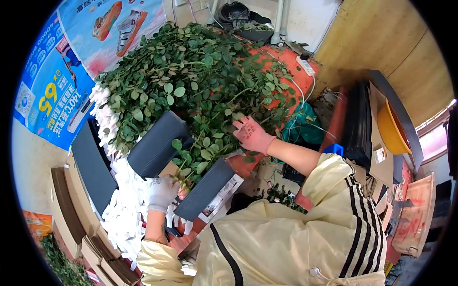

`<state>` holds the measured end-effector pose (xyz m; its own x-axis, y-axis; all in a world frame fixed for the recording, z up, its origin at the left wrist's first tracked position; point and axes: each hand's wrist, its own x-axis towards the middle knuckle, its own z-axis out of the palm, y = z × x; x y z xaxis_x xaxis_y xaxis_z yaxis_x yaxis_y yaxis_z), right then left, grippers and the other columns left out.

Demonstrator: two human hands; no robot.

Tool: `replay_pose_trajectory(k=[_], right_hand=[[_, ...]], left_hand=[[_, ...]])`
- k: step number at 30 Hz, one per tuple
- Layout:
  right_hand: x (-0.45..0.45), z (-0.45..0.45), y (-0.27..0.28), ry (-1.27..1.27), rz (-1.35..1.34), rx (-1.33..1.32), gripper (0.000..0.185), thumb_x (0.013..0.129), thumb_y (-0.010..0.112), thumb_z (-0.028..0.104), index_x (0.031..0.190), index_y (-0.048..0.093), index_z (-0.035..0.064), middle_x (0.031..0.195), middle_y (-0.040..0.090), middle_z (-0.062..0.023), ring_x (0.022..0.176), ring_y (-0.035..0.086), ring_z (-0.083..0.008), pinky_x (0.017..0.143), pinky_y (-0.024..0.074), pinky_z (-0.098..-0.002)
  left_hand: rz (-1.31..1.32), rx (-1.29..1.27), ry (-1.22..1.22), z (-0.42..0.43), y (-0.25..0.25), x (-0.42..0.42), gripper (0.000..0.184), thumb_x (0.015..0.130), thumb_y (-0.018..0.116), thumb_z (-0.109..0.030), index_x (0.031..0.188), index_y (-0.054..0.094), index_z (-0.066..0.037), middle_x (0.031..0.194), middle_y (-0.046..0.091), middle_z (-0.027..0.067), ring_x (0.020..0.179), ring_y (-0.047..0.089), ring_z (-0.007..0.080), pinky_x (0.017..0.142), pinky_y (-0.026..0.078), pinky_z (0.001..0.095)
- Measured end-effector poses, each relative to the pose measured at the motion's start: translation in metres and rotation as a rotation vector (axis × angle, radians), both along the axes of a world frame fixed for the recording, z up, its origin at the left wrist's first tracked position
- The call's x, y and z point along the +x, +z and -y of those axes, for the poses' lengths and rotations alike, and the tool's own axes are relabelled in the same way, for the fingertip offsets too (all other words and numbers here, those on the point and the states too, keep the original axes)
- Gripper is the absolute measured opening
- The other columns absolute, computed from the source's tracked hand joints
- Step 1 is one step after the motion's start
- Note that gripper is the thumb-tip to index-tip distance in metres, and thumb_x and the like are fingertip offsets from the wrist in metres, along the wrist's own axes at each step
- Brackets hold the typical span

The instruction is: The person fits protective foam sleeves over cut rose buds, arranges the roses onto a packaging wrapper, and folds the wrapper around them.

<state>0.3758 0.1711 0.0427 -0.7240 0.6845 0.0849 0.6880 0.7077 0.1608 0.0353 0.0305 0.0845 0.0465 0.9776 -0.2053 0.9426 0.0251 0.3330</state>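
My left hand [161,193], in a white glove, is closed at the flower end of a rose [183,191] with pinkish petals. The rose lies in the gap between two dark padded blocks, one on the upper left [157,145] and one on the lower right [205,189]. Its leafy stems [206,153] run up from the gap toward the big leaf pile. In a pink glove, my right hand [253,136] reaches over the leaves beside those stems, its fingers partly bent and apart. Leaves hide some of its fingertips.
A large heap of leafy rose stems [176,71] covers the orange-red table [298,74]. White paper strips [125,205] lie on the left. A power strip [305,65] with cables sits at the back right. Cardboard sheets [67,209] and a yellow basin [392,126] stand at the sides.
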Motion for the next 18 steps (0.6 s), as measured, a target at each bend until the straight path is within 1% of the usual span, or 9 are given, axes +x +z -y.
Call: replay_pose_trajectory(k=[3, 5, 6, 8, 10, 12, 14, 17, 18], right_hand=[[-0.011, -0.003, 0.043, -0.01, 0.04, 0.063, 0.013, 0.079, 0.046, 0.021, 0.084, 0.054, 0.0118, 0.115, 0.052, -0.0099, 0.107, 0.046, -0.0308, 0.09, 0.0359, -0.0424], [-0.022, -0.009, 0.079, 0.011, 0.148, 0.053, 0.015, 0.08, 0.046, 0.024, 0.087, 0.053, 0.0123, 0.12, 0.05, -0.0111, 0.109, 0.045, -0.0312, 0.094, 0.0349, -0.0427], [-0.028, -0.017, 0.082, -0.001, 0.221, -0.047, 0.015, 0.08, 0.047, 0.025, 0.087, 0.052, 0.0124, 0.122, 0.05, -0.012, 0.111, 0.044, -0.0314, 0.095, 0.0348, -0.0432], [-0.028, -0.031, 0.061, 0.045, 0.12, 0.239, 0.011, 0.077, 0.048, 0.021, 0.081, 0.052, 0.0117, 0.11, 0.054, -0.0094, 0.109, 0.046, -0.0313, 0.09, 0.0343, -0.0439], [-0.047, -0.015, 0.105, 0.115, -0.01, 0.249, 0.017, 0.075, 0.055, 0.023, 0.087, 0.055, 0.0108, 0.11, 0.054, -0.0096, 0.11, 0.048, -0.0284, 0.091, 0.0374, -0.0419], [-0.066, 0.004, 0.131, 0.436, -0.216, -0.246, 0.029, 0.072, 0.061, 0.027, 0.095, 0.057, 0.009, 0.108, 0.056, -0.0119, 0.105, 0.053, -0.0256, 0.088, 0.0428, -0.0384], [-0.085, 0.013, 0.116, 0.636, -0.084, -0.601, 0.042, 0.07, 0.066, 0.032, 0.104, 0.057, 0.009, 0.105, 0.056, -0.013, 0.103, 0.055, -0.025, 0.089, 0.0427, -0.0343], [-0.102, 0.032, 0.072, 0.797, -0.02, -0.388, 0.03, 0.073, 0.062, 0.031, 0.093, 0.055, 0.0088, 0.084, 0.056, -0.0085, 0.088, 0.057, -0.024, 0.079, 0.0451, -0.0331], [-0.106, 0.036, 0.049, 0.878, 0.051, -0.04, 0.024, 0.075, 0.058, 0.027, 0.09, 0.053, 0.0091, 0.079, 0.052, -0.0067, 0.082, 0.054, -0.0225, 0.074, 0.0427, -0.0328]], left_hand=[[0.012, 0.062, -0.067, -0.001, -0.005, -0.005, 0.027, 0.079, 0.054, -0.031, 0.07, 0.063, -0.008, 0.081, 0.061, 0.0129, 0.078, 0.061, 0.0333, 0.071, 0.046, 0.0436], [0.115, 0.143, 0.002, 0.005, -0.024, -0.014, 0.03, 0.08, 0.058, -0.034, 0.091, 0.065, -0.007, 0.084, 0.063, 0.0156, 0.08, 0.062, 0.0334, 0.071, 0.048, 0.0409], [0.084, -0.092, 0.109, 0.004, -0.001, -0.005, 0.035, 0.081, 0.059, -0.038, 0.098, 0.062, -0.007, 0.084, 0.063, 0.0168, 0.081, 0.062, 0.0335, 0.071, 0.048, 0.0411], [-0.015, -0.075, 0.019, -0.004, -0.012, -0.011, 0.03, 0.08, 0.057, -0.034, 0.084, 0.066, -0.006, 0.082, 0.064, 0.0133, 0.078, 0.062, 0.0332, 0.07, 0.048, 0.0413], [0.004, -0.026, 0.023, -0.003, -0.003, -0.009, 0.028, 0.08, 0.055, -0.032, 0.078, 0.067, -0.007, 0.081, 0.064, 0.0112, 0.077, 0.062, 0.0329, 0.069, 0.048, 0.0409], [0.011, -0.067, 0.051, -0.002, 0.008, -0.003, 0.028, 0.08, 0.054, -0.032, 0.078, 0.067, -0.008, 0.081, 0.064, 0.0109, 0.077, 0.061, 0.0326, 0.07, 0.048, 0.041], [0.002, -0.088, 0.068, -0.005, 0.01, -0.001, 0.027, 0.08, 0.053, -0.032, 0.078, 0.068, -0.009, 0.081, 0.063, 0.0107, 0.078, 0.061, 0.0323, 0.07, 0.048, 0.0411], [-0.097, -0.1, 0.05, -0.004, 0.003, -0.003, 0.028, 0.08, 0.051, -0.033, 0.076, 0.068, -0.011, 0.081, 0.064, 0.01, 0.08, 0.061, 0.0318, 0.071, 0.047, 0.043], [-0.108, -0.092, 0.048, -0.004, 0.0, -0.005, 0.028, 0.08, 0.051, -0.033, 0.076, 0.068, -0.011, 0.081, 0.063, 0.0103, 0.08, 0.061, 0.0322, 0.071, 0.047, 0.0427]])
